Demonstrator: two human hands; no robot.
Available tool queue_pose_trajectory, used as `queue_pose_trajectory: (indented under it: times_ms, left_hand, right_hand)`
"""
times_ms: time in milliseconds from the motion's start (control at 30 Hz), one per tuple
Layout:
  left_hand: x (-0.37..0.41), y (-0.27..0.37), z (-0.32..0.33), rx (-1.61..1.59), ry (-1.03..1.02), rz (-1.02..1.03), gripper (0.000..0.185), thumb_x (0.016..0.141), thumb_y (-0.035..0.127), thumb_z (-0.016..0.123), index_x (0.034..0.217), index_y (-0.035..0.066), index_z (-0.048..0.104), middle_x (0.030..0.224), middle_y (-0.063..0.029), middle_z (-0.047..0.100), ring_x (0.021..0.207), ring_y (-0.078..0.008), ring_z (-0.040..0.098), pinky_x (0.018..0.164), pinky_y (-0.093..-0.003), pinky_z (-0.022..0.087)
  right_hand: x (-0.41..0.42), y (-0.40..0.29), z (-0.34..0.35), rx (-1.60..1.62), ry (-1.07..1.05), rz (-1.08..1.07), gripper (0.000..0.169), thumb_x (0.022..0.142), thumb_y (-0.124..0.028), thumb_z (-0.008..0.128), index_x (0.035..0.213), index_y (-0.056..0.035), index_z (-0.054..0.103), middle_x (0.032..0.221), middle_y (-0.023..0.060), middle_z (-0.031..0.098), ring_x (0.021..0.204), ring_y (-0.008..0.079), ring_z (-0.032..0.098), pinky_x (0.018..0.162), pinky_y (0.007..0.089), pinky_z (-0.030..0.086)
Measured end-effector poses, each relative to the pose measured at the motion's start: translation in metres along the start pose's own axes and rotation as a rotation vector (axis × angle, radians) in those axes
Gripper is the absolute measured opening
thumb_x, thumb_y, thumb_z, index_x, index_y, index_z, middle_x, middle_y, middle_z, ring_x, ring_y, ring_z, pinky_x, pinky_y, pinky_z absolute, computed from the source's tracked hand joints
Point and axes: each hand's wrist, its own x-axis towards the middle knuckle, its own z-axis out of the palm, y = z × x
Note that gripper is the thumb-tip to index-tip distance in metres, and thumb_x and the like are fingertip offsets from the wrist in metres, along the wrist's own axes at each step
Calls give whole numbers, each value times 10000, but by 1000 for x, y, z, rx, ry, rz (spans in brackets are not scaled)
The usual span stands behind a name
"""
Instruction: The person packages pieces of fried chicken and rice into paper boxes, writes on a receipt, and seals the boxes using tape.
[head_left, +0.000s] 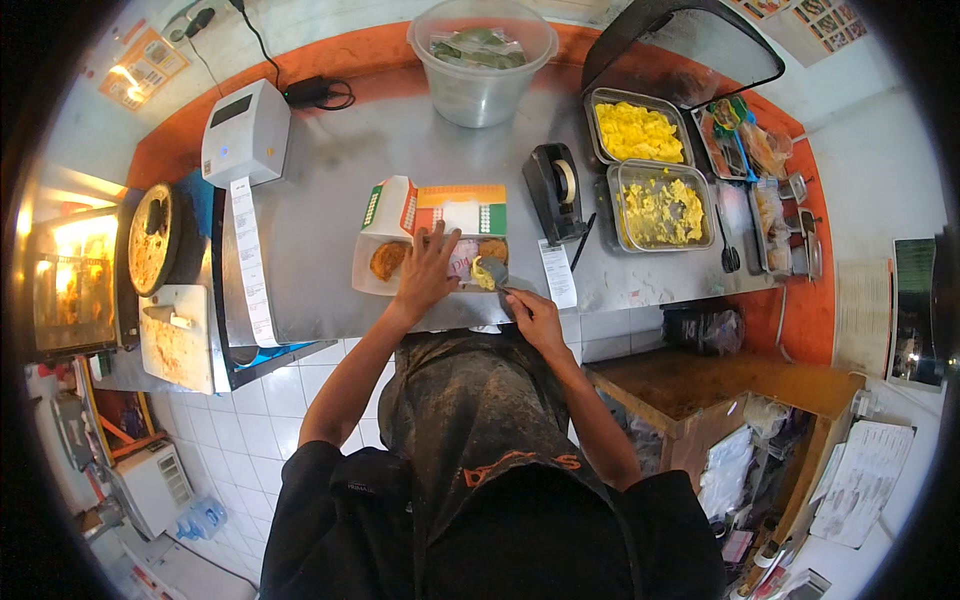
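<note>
An opened cardboard food box (373, 229) lies on the steel counter before me. Pieces of fried food (389, 260) sit at its left and right, with a pink-and-white printed packet (463, 259) between them. My left hand (429, 271) rests over the box's middle, fingers spread across its fold. My right hand (534, 319) grips the handle of a metal spoon (491, 270) at the box's front right. Yellow food like scrambled egg (481, 275) is on the spoon's left side, over the box. Two clear containers (711, 240) of similar yellow food stand to the right.
A black tape dispenser (550, 196) and a printed receipt (557, 277) lie right of the box. A label printer (251, 135) with a long paper strip stands left. A plastic bucket (480, 97) holding bagged green leaves is behind. A black fork-like utensil (727, 251) lies far right.
</note>
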Motion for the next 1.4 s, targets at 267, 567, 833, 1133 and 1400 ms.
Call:
queue_pose_trajectory:
  times_ms: [267, 567, 833, 1133, 1400]
  left_hand:
    - [-3, -2, -2, -99, -20, -24, 904, 614, 220, 858, 1426, 120, 475, 1528, -170, 389, 1345, -444, 379, 1077, -531, 425]
    - [-28, -3, -4, -238, 143, 48, 387, 685, 182, 822, 1046, 114, 700, 1313, -109, 528, 1299, -340, 445, 1039, -525, 362]
    - [-35, 15, -3, -282, 238, 86, 116, 728, 138, 771, 838, 133, 733, 1159, -53, 590, 1165, -262, 529, 993, -490, 355]
    - [-43, 29, -14, -306, 272, 47, 136, 725, 149, 772, 854, 124, 735, 1140, -65, 592, 1147, -289, 531, 990, -488, 354]
    - [-39, 21, -4, -244, 263, -49, 154, 744, 219, 788, 860, 119, 770, 1150, -64, 586, 1176, -274, 504, 1004, -478, 326]
  right_hand:
    - [-2, -1, 3, -525, -59, -321, 288, 922, -188, 673, 1207, -149, 679, 831, 69, 632, 726, 271, 671, 572, 412, 556]
    - [-4, 0, 5, -563, -34, -346, 382, 918, -188, 659, 1298, -163, 628, 784, 55, 536, 675, 261, 627, 528, 416, 528]
    - [-4, 1, 8, -465, -21, -335, 408, 893, -148, 668, 1299, -164, 645, 794, 79, 549, 643, 289, 616, 534, 431, 524]
    - [5, -14, -2, -330, 30, -324, 368, 905, -60, 660, 1266, -131, 683, 753, 99, 581, 583, 271, 595, 532, 377, 496]
    - [0, -22, -9, -256, 63, -233, 259, 915, -64, 665, 1169, -38, 704, 747, 122, 598, 584, 262, 608, 548, 359, 489]
